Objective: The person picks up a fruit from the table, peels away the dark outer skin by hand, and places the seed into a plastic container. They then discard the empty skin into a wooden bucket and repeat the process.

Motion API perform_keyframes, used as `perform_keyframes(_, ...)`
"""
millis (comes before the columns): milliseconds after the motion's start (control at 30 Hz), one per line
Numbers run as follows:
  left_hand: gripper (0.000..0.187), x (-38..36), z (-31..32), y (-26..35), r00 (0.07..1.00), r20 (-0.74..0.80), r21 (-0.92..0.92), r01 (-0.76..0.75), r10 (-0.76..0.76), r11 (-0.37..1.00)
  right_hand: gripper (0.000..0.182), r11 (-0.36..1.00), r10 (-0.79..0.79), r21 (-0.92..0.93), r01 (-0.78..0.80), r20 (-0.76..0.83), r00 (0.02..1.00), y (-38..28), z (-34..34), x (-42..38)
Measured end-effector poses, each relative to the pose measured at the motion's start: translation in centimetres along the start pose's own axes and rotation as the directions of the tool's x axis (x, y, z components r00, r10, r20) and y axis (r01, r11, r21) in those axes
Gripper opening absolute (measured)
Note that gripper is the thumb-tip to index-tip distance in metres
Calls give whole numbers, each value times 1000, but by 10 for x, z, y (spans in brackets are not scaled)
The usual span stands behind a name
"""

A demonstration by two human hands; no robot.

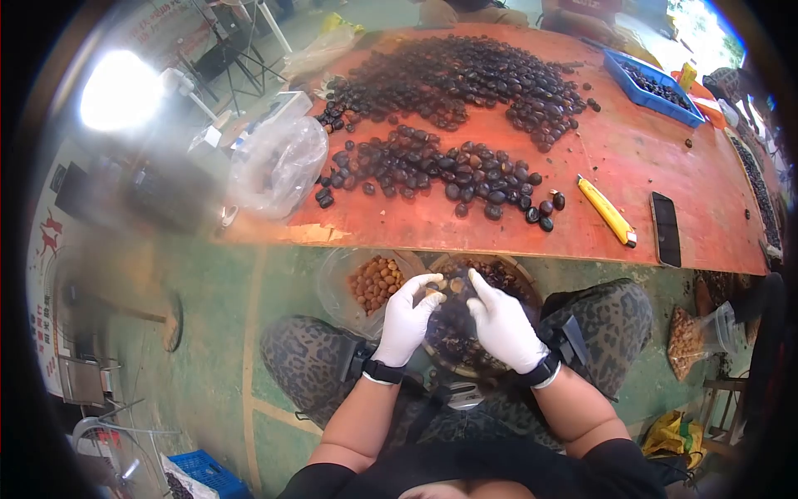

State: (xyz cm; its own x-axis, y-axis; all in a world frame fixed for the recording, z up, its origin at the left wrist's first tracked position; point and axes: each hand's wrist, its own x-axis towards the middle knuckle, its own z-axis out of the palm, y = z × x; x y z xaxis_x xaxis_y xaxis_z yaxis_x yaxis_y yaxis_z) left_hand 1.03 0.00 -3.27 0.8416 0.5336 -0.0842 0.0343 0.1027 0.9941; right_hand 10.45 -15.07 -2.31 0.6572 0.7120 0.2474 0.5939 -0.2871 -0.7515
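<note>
My left hand, in a white glove, is closed with thumb and index finger around a small pale nut piece. Facing it, my right hand, also gloved, curls its thumb and fingers in; what it grips is blurred. Another pale nut piece shows between the fingertips. Both hands are over a round basket between my knees, with dark shells in it. Left of it, a clear plastic tub contains brown shelled nuts.
On the red table lie heaps of dark nuts, a yellow utility knife, a phone and a clear plastic bag. A blue tray stands at the far right. The table edge is just beyond my hands.
</note>
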Motion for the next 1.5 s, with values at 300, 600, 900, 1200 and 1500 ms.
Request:
perform_keyframes(300,36,-4,-2,1,999,19,-125,46,-44,991,56,993,-75,104,62,134,988,-19,-2,-1)
perform_keyframes(600,34,-4,-4,2,996,71,36,52,-54,998,41,971,34,241,-15,-74,997,-8,19,3)
perform_keyframes(900,25,3,-16,-9,993,92,-453,113,-80,884,34,977,180,94,-193,130,975,-8,2,7)
perform_keyframes(1200,28,1,-9,-20,1000,18,-613,21,-12,790,48,935,106,326,-138,115,988,-32,9,-2)
perform_keyframes(1500,31,-2,1,-19,998,-55,-600,-33,0,799,50,955,-2,296,4,-8,1000,-24,21,-4)
